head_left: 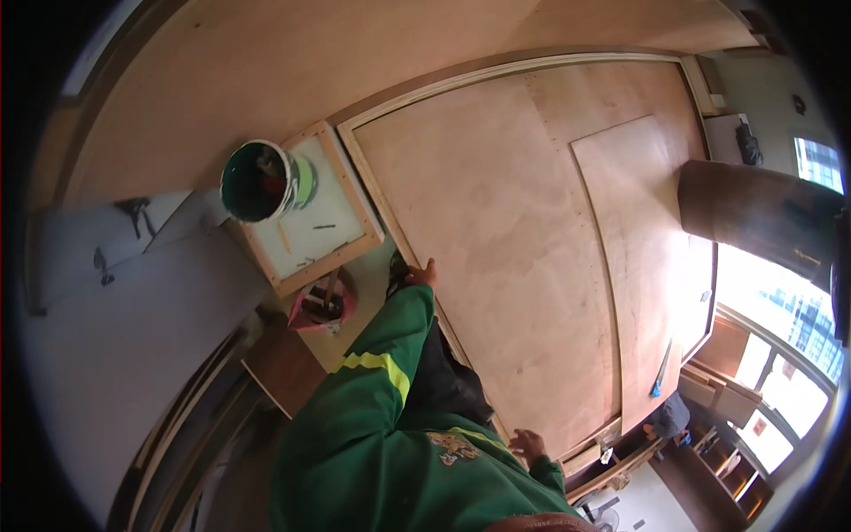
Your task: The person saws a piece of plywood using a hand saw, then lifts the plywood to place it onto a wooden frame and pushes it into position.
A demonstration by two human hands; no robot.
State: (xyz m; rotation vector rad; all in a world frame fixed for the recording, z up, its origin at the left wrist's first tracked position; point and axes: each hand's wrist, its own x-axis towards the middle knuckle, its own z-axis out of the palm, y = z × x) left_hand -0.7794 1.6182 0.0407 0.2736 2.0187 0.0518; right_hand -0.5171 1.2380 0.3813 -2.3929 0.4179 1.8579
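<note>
Plywood panel (496,257), large and pale brown, fills the middle of my view, framed by a light wooden edging strip (390,213) along its near side. I see the left hand (422,273) at the end of a green sleeve with a yellow band, resting against that edging where it meets the panel; the fingers look curled together on the edge, though I cannot tell how firmly they grip. The right hand (529,442) sits lower down near the panel's bottom corner, fingers spread apart and flat toward the board, holding nothing that I can make out.

Left of the panel stands a small square stand with a wooden frame and whitish top (330,232). A green bucket (257,182) rests on its far corner, and a pencil (284,237) plus a few small dark bits lie on the top. Just below the stand sits a pink container (324,310). A blue-handled tool (660,372) lies on the panel's far right side.
</note>
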